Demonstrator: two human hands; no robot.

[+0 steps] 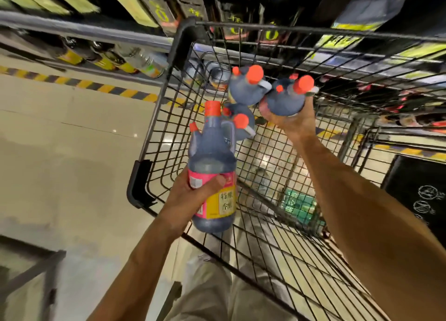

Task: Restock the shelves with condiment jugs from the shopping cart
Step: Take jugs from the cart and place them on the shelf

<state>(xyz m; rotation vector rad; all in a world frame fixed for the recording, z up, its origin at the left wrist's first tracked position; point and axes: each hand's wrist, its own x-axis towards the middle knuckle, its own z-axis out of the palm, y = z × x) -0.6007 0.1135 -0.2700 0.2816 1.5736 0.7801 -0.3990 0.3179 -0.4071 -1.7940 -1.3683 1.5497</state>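
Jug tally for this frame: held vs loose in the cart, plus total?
Held jugs: 2 (left-hand jug in the left hand, right-hand jug in the right hand)
Loose jugs in the shopping cart: 2 (far jug, near jug)
Total: 4 jugs, all with orange caps

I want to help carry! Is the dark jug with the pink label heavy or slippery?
Probably heavy: the dark orange-capped plastic jug looks mostly full. Likely stiff: the left hand grips it without denting it. Its side handle should reduce slipping.
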